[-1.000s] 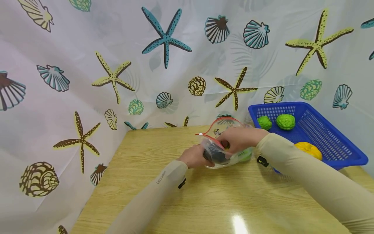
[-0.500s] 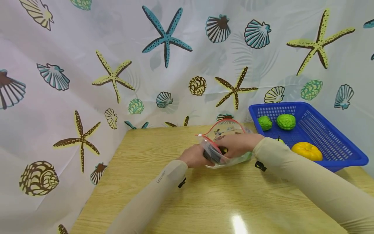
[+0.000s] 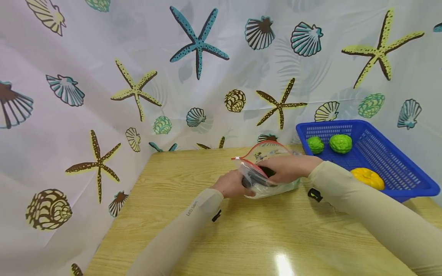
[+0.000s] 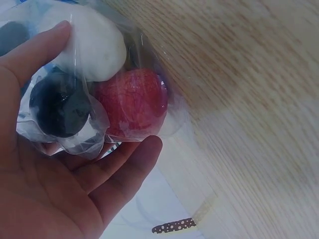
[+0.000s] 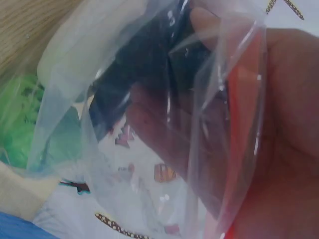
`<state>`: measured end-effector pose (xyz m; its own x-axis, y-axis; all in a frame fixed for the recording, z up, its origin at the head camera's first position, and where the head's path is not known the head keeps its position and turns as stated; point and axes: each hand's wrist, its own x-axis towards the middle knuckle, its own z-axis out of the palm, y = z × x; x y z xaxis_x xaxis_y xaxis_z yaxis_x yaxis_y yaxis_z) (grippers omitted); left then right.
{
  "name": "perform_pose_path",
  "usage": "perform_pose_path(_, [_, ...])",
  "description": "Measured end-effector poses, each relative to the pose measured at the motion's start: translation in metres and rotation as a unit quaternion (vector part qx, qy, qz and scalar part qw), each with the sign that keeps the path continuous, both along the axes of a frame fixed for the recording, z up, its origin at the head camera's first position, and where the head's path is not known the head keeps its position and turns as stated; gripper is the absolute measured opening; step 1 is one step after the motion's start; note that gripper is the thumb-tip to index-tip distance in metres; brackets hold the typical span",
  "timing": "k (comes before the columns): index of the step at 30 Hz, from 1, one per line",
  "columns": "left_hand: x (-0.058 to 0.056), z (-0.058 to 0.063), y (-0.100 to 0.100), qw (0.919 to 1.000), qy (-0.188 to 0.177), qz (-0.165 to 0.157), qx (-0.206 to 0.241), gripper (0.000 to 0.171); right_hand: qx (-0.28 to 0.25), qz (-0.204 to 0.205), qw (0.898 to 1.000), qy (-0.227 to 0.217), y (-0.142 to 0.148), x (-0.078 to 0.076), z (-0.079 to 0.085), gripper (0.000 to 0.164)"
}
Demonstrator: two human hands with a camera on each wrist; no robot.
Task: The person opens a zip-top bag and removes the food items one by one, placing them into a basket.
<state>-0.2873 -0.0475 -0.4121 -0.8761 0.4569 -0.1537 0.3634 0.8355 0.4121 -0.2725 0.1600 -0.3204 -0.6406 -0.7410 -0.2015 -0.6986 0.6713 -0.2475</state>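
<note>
A clear zip bag [image 3: 284,188] with a red seal stands on the table, its mouth spread. My left hand [image 3: 230,185] grips the bag's left side; in the left wrist view the thumb lies on the plastic and the fingers curl beneath. Through the film there show a red round item [image 4: 134,102], a white lump and a dark rounded end [image 4: 60,107]. My right hand [image 3: 288,168] reaches in through the mouth, its fingers around a long, dark, smooth vegetable-like item [image 5: 144,59]. A green bumpy item [image 5: 22,119] is inside too.
At the right, a blue plastic basket [image 3: 407,165] holds two green bumpy pieces [image 3: 340,143] and a yellow pumpkin [image 3: 367,178]. Behind the wooden table [image 3: 179,168] hangs a seashell-printed curtain [image 3: 214,84]. My right forearm passes in front of the basket.
My right hand stays in the bag and shifts slightly; a dark item now shows at its fingers where a yellow patch appeared before. The left hand keeps its grip on the bag.
</note>
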Motion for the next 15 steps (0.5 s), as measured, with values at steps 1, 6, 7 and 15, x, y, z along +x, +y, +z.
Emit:
perform_pose_path(1, [0.0, 0.0, 0.0, 1.0, -0.001, 0.001, -0.001, 0.077, -0.004, 0.002, 1.0, 0.012, 0.002, 0.0, 0.001, 0.05])
perform_pose_path(6, [0.0, 0.0, 0.001, 0.9999, -0.01, 0.011, -0.004, 0.083, -0.023, -0.003, 0.999, 0.034, 0.012, 0.001, 0.01, 0.056])
perform_pose_path(7, [0.001, 0.0, 0.001, 0.9999, -0.011, 0.012, -0.003, 0.083, -0.027, -0.006, 0.999, 0.033, 0.015, 0.001, 0.011, 0.057])
perform_pose_path(15, [0.001, 0.001, 0.0, 0.9998, -0.014, 0.01, -0.01, 0.079, -0.077, -0.057, 0.994, 0.044, 0.03, 0.009, 0.029, 0.065])
